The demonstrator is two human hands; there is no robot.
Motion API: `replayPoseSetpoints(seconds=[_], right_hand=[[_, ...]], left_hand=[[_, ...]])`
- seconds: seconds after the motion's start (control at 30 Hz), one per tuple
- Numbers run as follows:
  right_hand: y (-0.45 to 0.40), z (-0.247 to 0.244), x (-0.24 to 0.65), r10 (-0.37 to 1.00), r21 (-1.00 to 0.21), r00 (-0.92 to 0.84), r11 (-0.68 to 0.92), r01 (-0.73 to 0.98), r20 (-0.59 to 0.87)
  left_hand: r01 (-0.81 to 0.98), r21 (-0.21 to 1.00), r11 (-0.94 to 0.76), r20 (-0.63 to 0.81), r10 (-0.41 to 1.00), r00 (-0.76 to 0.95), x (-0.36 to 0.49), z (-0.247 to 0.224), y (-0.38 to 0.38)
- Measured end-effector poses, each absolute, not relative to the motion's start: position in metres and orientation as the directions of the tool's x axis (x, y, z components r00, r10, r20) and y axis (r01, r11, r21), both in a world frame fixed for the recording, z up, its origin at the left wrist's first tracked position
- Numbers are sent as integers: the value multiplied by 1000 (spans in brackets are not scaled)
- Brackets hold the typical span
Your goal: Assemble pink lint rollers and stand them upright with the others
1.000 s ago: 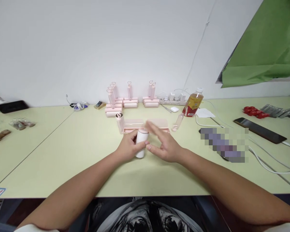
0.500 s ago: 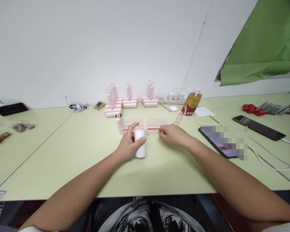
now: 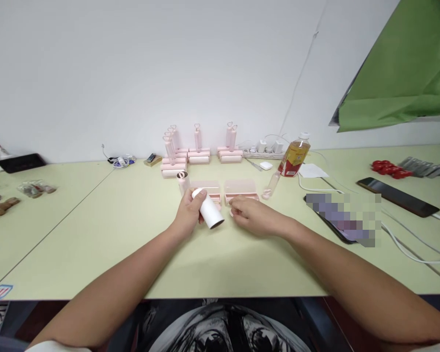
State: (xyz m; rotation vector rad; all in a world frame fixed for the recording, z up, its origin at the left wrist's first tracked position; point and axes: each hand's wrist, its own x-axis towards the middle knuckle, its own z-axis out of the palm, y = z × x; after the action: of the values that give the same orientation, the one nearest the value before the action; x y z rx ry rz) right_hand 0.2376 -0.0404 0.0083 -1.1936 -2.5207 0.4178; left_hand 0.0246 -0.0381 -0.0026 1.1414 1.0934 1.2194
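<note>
My left hand (image 3: pixel 189 212) grips a white roll (image 3: pixel 209 209), tilted so that its dark open end points down to the right. Beside it, my right hand (image 3: pixel 253 215) has its fingers closed together on a small pink part (image 3: pixel 231 213), mostly hidden by the fingers. Just behind the right hand lies a pink case with its clear lid (image 3: pixel 240 186) raised. A second such case (image 3: pixel 209 187) stands behind the roll, partly covered. An upright pink handle (image 3: pixel 183 182) is behind my left hand. Another clear pink handle (image 3: pixel 272 185) leans against the bottle.
Several assembled pink rollers (image 3: pixel 199 156) stand along the wall. At the right are a drink bottle (image 3: pixel 295 155), a power strip (image 3: pixel 266 155), two phones (image 3: pixel 398 196) with white cables, and red and grey items (image 3: pixel 390 169). Small bagged things (image 3: pixel 36 188) lie at the far left.
The white roll has gone from upright to tilted in my left hand. My right hand has moved left and slightly toward me, with a small pink part now showing at its fingertips.
</note>
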Motion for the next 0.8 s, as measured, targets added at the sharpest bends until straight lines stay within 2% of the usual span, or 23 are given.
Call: replayPoseSetpoints(seconds=[0.13, 0.2, 0.27, 0.37, 0.47, 0.6, 0.8], right_hand=[[-41, 8, 232, 809, -579, -548, 556, 597, 212], [-41, 6, 230, 821, -673, -503, 535, 511, 271], [-42, 5, 228, 809, -718, -464, 559, 416, 361], [-44, 4, 226, 758, -685, -368, 648, 331, 539], [-45, 4, 225, 705, -632, -246, 708, 317, 666], [-46, 1, 223, 688, -598, -181, 709, 374, 703], [-46, -5, 221, 674, -554, -217, 716, 424, 706]], left_hand=[[-189, 977, 103, -96, 994, 44, 24, -2, -35], [-240, 963, 121, -105, 991, 80, 23, -1, -36], [-290, 950, 115, -86, 990, 111, 23, 0, -35], [-343, 932, 115, -70, 988, 138, 20, 1, -34], [-385, 913, 137, -78, 983, 167, 18, 3, -32], [-426, 890, 164, -85, 976, 199, 18, 5, -33], [-408, 901, 150, -42, 964, 262, 19, 4, -35]])
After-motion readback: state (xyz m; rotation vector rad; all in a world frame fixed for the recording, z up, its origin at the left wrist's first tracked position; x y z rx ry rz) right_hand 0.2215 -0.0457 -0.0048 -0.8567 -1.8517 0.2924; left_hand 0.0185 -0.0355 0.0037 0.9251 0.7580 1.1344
